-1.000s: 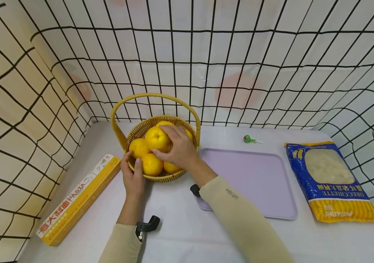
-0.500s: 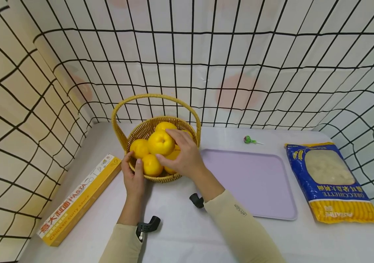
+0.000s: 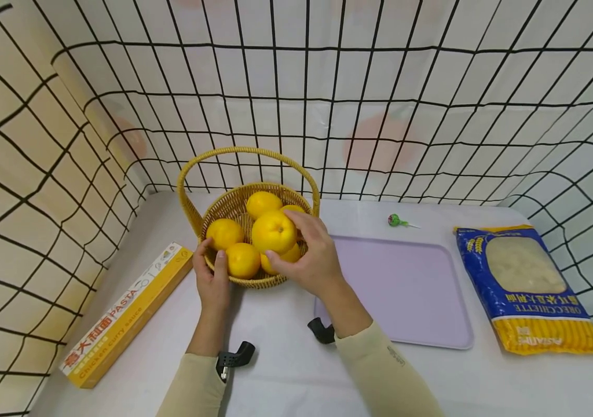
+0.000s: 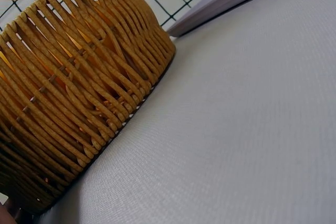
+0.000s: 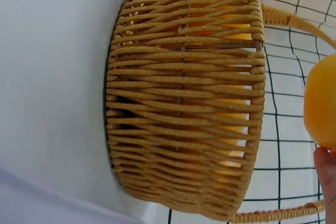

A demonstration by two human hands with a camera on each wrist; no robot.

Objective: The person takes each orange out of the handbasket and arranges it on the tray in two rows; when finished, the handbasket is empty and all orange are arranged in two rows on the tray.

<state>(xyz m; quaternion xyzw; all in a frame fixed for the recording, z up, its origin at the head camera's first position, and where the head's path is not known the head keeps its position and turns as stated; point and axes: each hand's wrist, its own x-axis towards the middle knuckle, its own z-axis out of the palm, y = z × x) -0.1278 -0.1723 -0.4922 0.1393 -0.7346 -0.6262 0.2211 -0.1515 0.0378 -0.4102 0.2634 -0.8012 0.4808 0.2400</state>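
Note:
A woven basket (image 3: 261, 283) with a tall arched handle stands at the back left and holds several oranges. My left hand (image 3: 213, 286) grips its front left rim, thumb inside. Between the thumb and fingers of my right hand (image 3: 319, 255) is an orange (image 3: 274, 233), raised over the basket's right side. The right wrist view shows this orange (image 5: 321, 103) apart from the rim, with a fingertip against it. The basket's woven side (image 4: 79, 72) fills much of the left wrist view; little of the left hand shows there.
Right of the basket lies a lilac tray (image 3: 406, 289). Beyond it are a green lollipop (image 3: 395, 220) and a blue-and-yellow pasta bag (image 3: 531, 289). A long pasta box (image 3: 127, 315) lies at left. Black wire mesh (image 3: 304, 104) encloses the back and sides.
My right hand has moved right and toward me with the orange, lifting it off the other oranges. My left hand has stayed on the basket rim.

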